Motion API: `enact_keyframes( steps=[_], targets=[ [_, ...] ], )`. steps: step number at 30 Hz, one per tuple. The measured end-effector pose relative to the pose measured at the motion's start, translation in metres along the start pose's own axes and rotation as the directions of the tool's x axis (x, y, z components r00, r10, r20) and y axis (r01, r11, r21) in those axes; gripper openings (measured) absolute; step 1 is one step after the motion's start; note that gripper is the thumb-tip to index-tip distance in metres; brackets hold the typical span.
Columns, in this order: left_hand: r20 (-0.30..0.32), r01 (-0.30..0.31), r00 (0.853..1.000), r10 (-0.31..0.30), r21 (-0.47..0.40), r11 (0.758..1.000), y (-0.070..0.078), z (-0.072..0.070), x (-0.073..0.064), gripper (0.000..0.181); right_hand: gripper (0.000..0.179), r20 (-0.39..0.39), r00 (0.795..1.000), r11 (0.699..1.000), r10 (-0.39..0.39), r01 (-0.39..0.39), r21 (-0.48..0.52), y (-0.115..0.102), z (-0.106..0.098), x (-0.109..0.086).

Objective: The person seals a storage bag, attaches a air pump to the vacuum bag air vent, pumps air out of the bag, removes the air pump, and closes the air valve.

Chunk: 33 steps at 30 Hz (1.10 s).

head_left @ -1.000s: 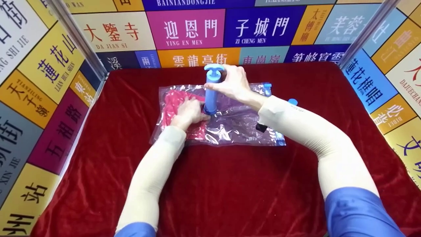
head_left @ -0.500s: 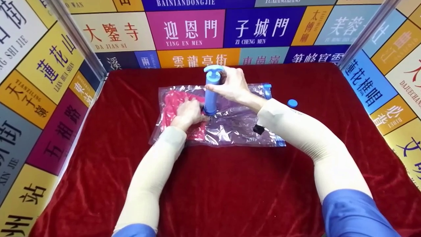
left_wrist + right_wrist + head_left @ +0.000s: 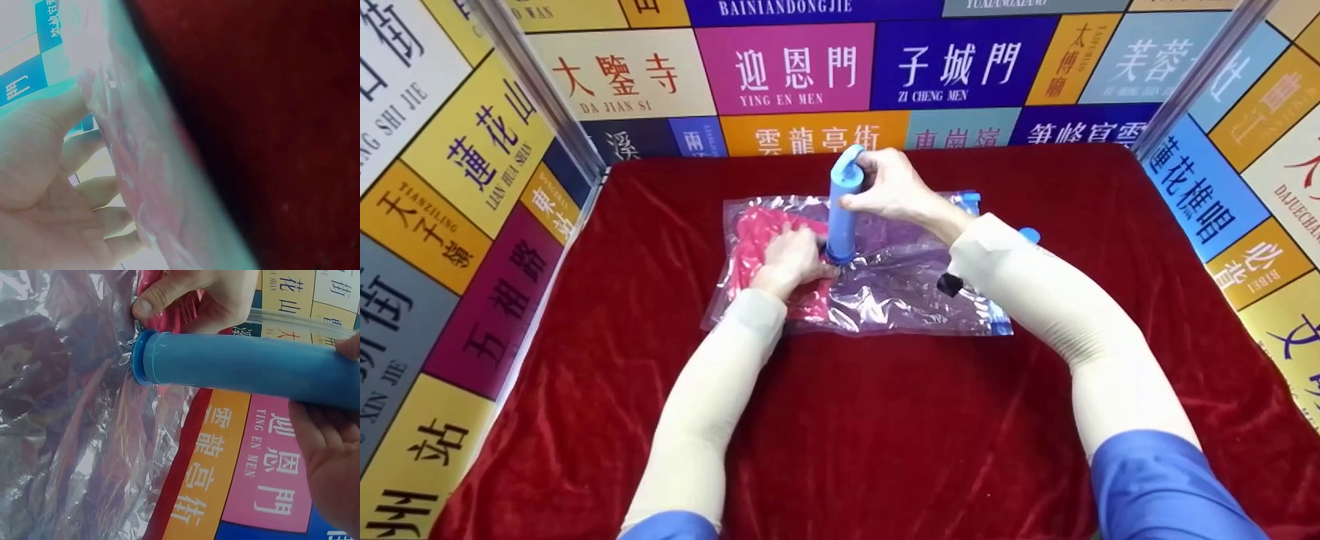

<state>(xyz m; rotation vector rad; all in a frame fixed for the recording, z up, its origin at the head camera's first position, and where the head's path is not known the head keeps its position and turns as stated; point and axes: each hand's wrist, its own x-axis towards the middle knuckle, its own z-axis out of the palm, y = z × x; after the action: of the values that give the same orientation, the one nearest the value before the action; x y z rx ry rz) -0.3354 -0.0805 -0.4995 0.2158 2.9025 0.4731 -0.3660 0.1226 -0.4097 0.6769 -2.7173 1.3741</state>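
A clear plastic vacuum bag [image 3: 911,292] lies flat, with pink folded fabric [image 3: 751,234] inside its left part. On the bag stands a blue hand pump [image 3: 841,225], upright, its lower flange against the plastic. My right hand [image 3: 894,184] grips the pump's barrel near the top, below the handle; in the right wrist view its fingers and thumb wrap the blue barrel [image 3: 236,365]. My left hand [image 3: 791,256] rests on the bag over the fabric, fingers extended, thumb on the plastic beside the pump's base. The left wrist view shows the left palm [image 3: 45,185] at the bag's edge.
A round blue cap [image 3: 1030,235] lies right of the bag, partly behind my right sleeve. Blue closure pieces [image 3: 969,198] sit at the bag's right end. Dark red velvet [image 3: 900,420] covers the table. Panels with lettering [image 3: 784,71] enclose the back and sides.
The pump's handle has turned from facing broadside to nearly end-on, with my right hand turning at the top. My left hand and the bag stay about where they were.
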Motion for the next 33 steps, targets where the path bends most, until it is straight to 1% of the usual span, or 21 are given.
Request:
enact_keyframes(
  steps=[3,4,6,7,8,9,11,14,15,18,20,22,24,25,26,27,30,33],
  targets=[
    [0.009,0.0,1.0,0.0,0.011,1.0,-0.001,-0.002,-0.001,0.074,0.051,-0.073,0.997,0.993,0.027,-0.035,-0.114,-0.004,0.005,-0.004],
    [0.01,0.004,1.0,-0.004,0.011,1.0,0.0,-0.003,-0.001,0.074,0.057,-0.099,0.995,0.989,0.031,-0.045,-0.141,-0.005,0.007,-0.006],
    [0.011,0.012,1.0,-0.012,0.015,1.0,-0.001,-0.003,-0.002,0.074,0.063,-0.149,0.989,0.985,0.027,-0.052,-0.165,-0.007,0.01,-0.009],
    [0.015,0.015,1.0,-0.016,0.016,1.0,-0.001,-0.003,-0.001,0.075,0.063,-0.172,0.985,0.984,0.019,-0.048,-0.169,-0.007,0.011,-0.01],
    [0.017,0.011,1.0,-0.012,0.016,1.0,-0.004,-0.001,0.003,0.077,0.062,-0.19,0.982,0.985,0.012,-0.044,-0.164,-0.008,0.012,-0.011],
    [0.019,0.01,1.0,-0.01,0.017,1.0,-0.004,-0.001,0.003,0.076,0.06,-0.203,0.979,0.987,0.009,-0.041,-0.154,-0.008,0.013,-0.011],
    [0.028,0.006,1.0,-0.006,0.014,1.0,-0.004,-0.001,0.004,0.076,0.055,-0.212,0.977,0.99,0.0,-0.03,-0.14,-0.007,0.014,-0.012],
    [0.023,0.003,1.0,-0.003,0.013,1.0,-0.003,0.0,0.005,0.078,0.05,-0.181,0.983,0.996,0.006,-0.021,-0.085,-0.004,0.012,-0.012],
    [0.022,0.01,1.0,-0.01,0.013,1.0,0.0,-0.002,0.001,0.076,0.049,-0.159,0.987,0.998,0.014,-0.024,-0.058,-0.003,0.011,-0.011],
    [0.009,0.01,1.0,-0.01,0.013,1.0,0.001,-0.001,0.001,0.076,0.047,-0.077,0.997,0.999,0.017,-0.013,0.048,0.002,0.006,-0.008],
    [0.003,0.014,1.0,-0.014,0.008,1.0,0.001,-0.001,0.0,0.075,0.046,-0.021,1.0,0.993,-0.006,0.008,0.119,0.005,0.002,-0.005],
    [-0.003,0.013,1.0,-0.013,0.0,1.0,0.001,-0.001,0.0,0.073,0.044,0.018,0.999,0.982,-0.042,0.038,0.185,0.009,0.001,-0.002],
    [-0.003,0.018,1.0,-0.018,-0.006,1.0,0.001,-0.001,0.0,0.071,0.043,0.039,0.997,0.974,-0.067,0.056,0.221,0.011,0.001,-0.001],
    [-0.002,0.017,1.0,-0.017,-0.006,1.0,0.001,-0.001,0.0,0.07,0.044,0.041,0.997,0.973,-0.065,0.054,0.226,0.011,0.002,-0.001],
    [0.0,0.015,1.0,-0.015,-0.006,1.0,0.001,-0.001,0.0,0.069,0.046,0.035,0.998,0.975,-0.054,0.045,0.22,0.01,0.003,-0.001],
    [0.002,0.014,1.0,-0.014,-0.012,1.0,0.001,-0.001,0.0,0.067,0.047,0.02,0.999,0.981,-0.04,0.036,0.19,0.009,0.004,-0.002],
    [0.001,0.009,1.0,-0.009,-0.016,1.0,0.002,-0.001,0.001,0.065,0.056,-0.07,0.998,0.999,0.005,-0.002,0.032,0.004,0.009,-0.006],
    [-0.005,0.015,1.0,-0.015,-0.019,1.0,0.002,-0.002,0.002,0.065,0.066,-0.174,0.984,0.991,0.032,-0.054,-0.122,-0.001,0.014,-0.009]
  ],
)
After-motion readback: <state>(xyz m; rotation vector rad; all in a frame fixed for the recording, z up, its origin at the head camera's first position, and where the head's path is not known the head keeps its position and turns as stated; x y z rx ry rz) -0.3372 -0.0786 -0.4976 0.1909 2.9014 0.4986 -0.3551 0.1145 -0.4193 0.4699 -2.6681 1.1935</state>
